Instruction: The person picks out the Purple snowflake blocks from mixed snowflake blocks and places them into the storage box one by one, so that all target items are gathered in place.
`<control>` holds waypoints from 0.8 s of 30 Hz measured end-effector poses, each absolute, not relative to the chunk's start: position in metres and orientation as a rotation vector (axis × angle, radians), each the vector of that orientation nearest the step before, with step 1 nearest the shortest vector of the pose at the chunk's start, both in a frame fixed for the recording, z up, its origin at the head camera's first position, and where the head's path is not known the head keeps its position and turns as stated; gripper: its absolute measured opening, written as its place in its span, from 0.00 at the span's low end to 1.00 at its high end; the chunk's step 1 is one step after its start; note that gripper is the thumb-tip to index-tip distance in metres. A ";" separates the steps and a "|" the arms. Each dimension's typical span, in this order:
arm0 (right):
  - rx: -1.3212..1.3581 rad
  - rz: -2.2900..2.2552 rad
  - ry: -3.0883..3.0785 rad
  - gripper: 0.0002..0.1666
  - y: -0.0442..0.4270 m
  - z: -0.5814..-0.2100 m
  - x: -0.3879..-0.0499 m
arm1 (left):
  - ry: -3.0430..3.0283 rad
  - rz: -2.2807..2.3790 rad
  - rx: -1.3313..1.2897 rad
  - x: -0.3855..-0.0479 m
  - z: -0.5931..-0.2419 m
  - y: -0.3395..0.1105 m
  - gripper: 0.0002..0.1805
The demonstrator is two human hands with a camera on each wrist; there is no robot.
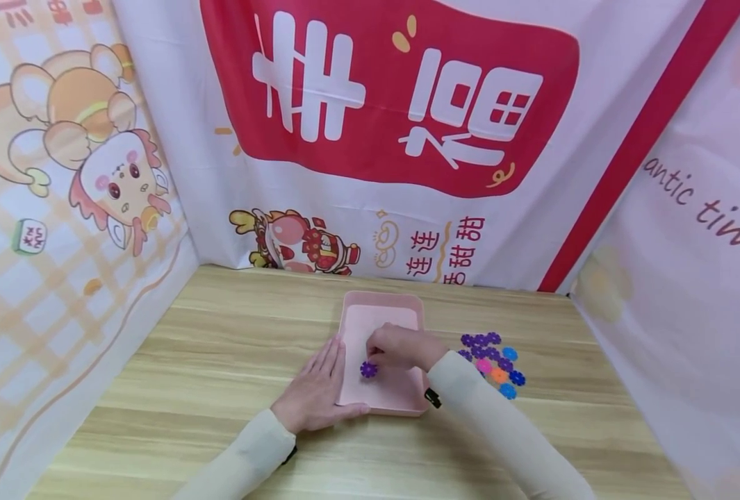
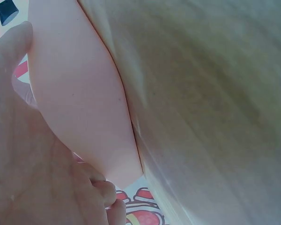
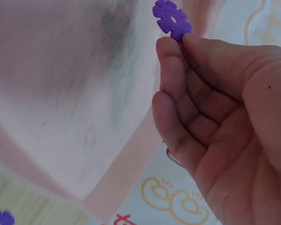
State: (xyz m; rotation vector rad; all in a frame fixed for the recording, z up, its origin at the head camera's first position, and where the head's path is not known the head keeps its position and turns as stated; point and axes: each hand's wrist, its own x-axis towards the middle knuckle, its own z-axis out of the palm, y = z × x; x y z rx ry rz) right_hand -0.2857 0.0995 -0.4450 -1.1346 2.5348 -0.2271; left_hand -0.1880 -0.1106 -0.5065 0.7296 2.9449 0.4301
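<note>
A pink rectangular tray stands on the wooden table. My right hand is over it, pinching a purple flower-shaped plastic disc between thumb and index finger. In the right wrist view, this notched purple disc sticks out past the fingertips, and the other fingers curl toward the palm. My left hand rests against the tray's near left corner, fingers straight along its left side and thumb along the front edge. The left wrist view shows the outer wall of the tray beside that hand.
Right of the tray lies a loose group of flower-shaped discs: several purple ones, a pink one, an orange one and blue ones. Printed cloth hangs behind the table and along both sides.
</note>
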 end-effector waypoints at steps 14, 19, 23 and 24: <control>-1.009 -0.210 2.462 0.10 0.076 -0.470 -0.278 | 2.940 0.388 0.748 -0.186 -0.508 -0.109 0.67; -0.921 -0.223 2.459 0.09 0.074 -0.474 -0.279 | 2.951 0.379 0.760 -0.187 -0.508 -0.109 0.67; -0.894 -0.215 2.459 0.09 0.072 -0.474 -0.282 | 2.960 0.382 0.756 -0.188 -0.508 -0.110 0.67; -0.900 -0.208 2.458 0.09 0.072 -0.473 -0.282 | 2.960 0.388 0.752 -0.188 -0.507 -0.110 0.67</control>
